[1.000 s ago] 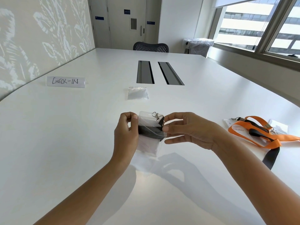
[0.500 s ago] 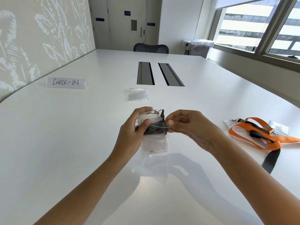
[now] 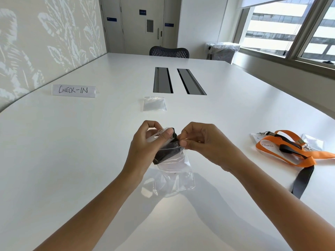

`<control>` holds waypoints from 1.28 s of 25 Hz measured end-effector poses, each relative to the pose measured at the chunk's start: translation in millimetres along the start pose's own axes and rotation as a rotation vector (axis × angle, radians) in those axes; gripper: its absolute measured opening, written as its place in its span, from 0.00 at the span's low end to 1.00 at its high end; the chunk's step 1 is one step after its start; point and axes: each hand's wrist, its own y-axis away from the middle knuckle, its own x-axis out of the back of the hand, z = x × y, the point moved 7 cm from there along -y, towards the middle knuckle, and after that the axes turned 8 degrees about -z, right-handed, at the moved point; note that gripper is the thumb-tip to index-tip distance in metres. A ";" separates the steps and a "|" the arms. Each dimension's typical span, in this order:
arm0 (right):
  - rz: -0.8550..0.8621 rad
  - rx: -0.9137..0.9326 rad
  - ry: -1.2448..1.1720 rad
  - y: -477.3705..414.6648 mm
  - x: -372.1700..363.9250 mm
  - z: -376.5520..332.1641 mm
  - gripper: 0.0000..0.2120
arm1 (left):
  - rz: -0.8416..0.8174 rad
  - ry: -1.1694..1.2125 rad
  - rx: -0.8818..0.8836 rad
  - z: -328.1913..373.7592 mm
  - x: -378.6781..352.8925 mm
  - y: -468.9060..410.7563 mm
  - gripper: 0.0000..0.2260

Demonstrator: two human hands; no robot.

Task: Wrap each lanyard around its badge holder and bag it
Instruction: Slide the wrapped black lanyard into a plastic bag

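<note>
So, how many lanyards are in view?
3. A black lanyard is wrapped on the badge holder between the left hand and right hand. An orange lanyard and a second black lanyard lie tangled at right; more may hide.

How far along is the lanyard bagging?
Done: one black lanyard is wrapped round its badge holder. In hand: the left hand holds it part-way inside a clear bag, whose mouth the right hand pinches. Left: the orange lanyard and a second black lanyard lie unwrapped at the right; a spare bag waits beyond. No finished bag shows.
</note>
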 end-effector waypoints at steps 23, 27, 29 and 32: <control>-0.093 -0.201 -0.321 2.2 -14.0 16.4 0.10 | 0.057 -0.364 -0.175 19.4 4.6 3.2 0.06; -0.070 -0.207 -0.432 1.8 -12.1 20.3 0.17 | 0.015 -0.373 -0.155 18.0 3.9 1.7 0.07; -0.107 -0.238 -0.486 2.2 -13.3 22.7 0.18 | 0.034 -0.403 -0.163 19.5 5.3 2.0 0.07; -0.155 -0.278 -0.489 2.8 -16.7 25.7 0.10 | 0.054 -0.426 -0.185 22.3 6.1 3.1 0.07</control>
